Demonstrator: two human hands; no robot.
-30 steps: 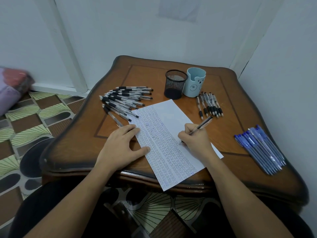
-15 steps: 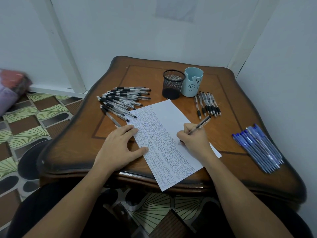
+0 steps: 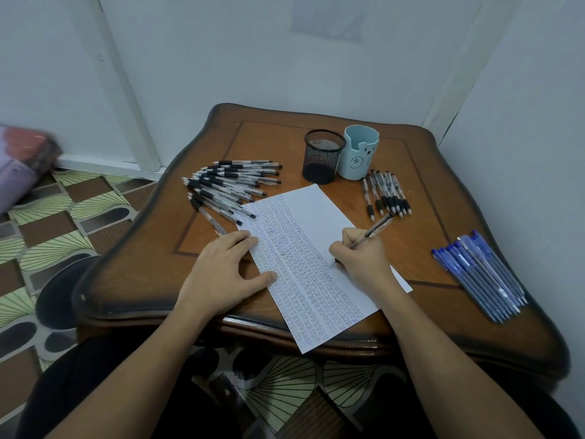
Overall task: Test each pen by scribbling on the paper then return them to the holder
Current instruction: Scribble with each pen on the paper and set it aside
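**Fingers clamped on one pen, tip to paper**

Pinching a slim clear-barrelled pen with a dark grip in the right hand, fingers curled round the lower barrel, tip down on a white sheet of paper close to its right edge, upper end slanting up and to the right.

Pressing that sheet flat with the left hand: fingers straight and relaxed, holding nothing, thumb and fingertips over the sheet's left edge, palm on the brown wooden table.

Sheet laid slantwise, near corner hanging past the table's front edge, most of it filled with tight rows of blue scribble, far right strip bare.

Just beyond the sheet's far corner, upright: a black wire-mesh cylindrical holder, and right beside it a pale blue cup with a bear face.

Left of the sheet, a fanned heap of clear pens with black grips, nearest ones reaching the sheet's edge. In front of the cup, a short row of similar pens. Near the table's right edge, well apart, a bundle of blue pens.
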